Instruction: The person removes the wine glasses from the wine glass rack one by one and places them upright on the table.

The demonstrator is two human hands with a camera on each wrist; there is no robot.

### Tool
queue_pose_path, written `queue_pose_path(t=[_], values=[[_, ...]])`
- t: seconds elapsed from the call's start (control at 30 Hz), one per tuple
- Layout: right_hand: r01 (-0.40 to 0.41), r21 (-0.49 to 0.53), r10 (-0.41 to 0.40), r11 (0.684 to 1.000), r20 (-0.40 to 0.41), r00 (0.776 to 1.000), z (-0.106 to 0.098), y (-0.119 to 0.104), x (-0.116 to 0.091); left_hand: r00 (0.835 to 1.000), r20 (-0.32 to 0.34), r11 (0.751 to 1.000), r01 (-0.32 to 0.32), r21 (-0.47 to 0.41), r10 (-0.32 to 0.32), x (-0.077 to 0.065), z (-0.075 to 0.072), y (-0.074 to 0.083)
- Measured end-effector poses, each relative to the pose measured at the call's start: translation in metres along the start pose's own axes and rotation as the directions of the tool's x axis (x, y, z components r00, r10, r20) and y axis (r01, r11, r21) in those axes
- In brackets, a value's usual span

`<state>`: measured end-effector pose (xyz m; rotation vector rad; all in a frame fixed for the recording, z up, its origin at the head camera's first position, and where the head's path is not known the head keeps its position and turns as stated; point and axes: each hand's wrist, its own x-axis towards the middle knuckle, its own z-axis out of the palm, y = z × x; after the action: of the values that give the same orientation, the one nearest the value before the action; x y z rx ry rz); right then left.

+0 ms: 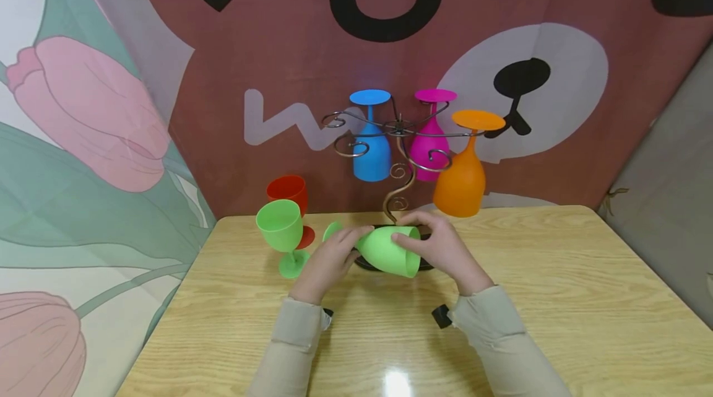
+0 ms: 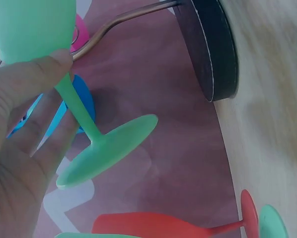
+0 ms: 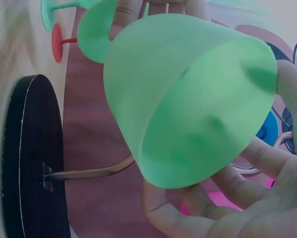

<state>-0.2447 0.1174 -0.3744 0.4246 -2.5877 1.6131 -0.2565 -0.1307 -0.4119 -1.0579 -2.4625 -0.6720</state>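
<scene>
A light green plastic goblet (image 1: 384, 251) lies sideways between both hands, its mouth toward the right and its round foot (image 2: 109, 151) toward the left. Near the base of the bowl, by the stem, my left hand (image 1: 330, 261) grips it with thumb and fingers. At the rim, my right hand (image 1: 440, 247) holds the bowl, thumb on the near side and fingers round the far side. Behind the goblet stands a metal stemware rack (image 1: 400, 127) with curled arms. Blue (image 1: 371, 152), magenta (image 1: 427, 148) and orange (image 1: 461, 180) goblets hang upside down from it.
At the table's left stand a second green goblet (image 1: 280, 226) and, just behind it, a red goblet (image 1: 289, 191), both upright. The rack's black base (image 3: 37, 158) rests on the wooden table (image 1: 557, 298). A printed curtain (image 1: 312, 62) hangs directly behind.
</scene>
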Motion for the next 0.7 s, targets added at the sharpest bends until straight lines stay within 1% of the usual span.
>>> queue_pose_path(t=[0.2,0.37,0.47,0.57,0.7], values=[[-0.005,-0.012,0.006,1.0,0.014,1.0,0.0,0.001,-0.002,0.999,0.037,0.999,0.04,-0.007,-0.04,-0.003,0.0,0.001],[0.009,-0.029,-0.009,1.0,0.01,1.0,0.0,0.004,-0.002,0.999,0.03,0.999,0.045,-0.007,-0.045,-0.006,0.004,-0.002],[0.045,-0.003,-0.045,0.999,-0.008,0.999,-0.001,0.008,-0.002,0.999,0.019,0.999,0.042,-0.002,-0.042,-0.006,0.006,-0.005],[0.073,0.047,-0.071,0.996,-0.039,0.997,-0.003,0.014,-0.001,0.999,0.01,0.998,0.053,-0.034,-0.053,-0.006,0.008,-0.008],[0.051,0.123,-0.046,0.991,-0.045,0.998,-0.004,0.022,0.0,0.995,0.002,0.989,0.097,-0.111,-0.098,-0.006,0.011,-0.012]])
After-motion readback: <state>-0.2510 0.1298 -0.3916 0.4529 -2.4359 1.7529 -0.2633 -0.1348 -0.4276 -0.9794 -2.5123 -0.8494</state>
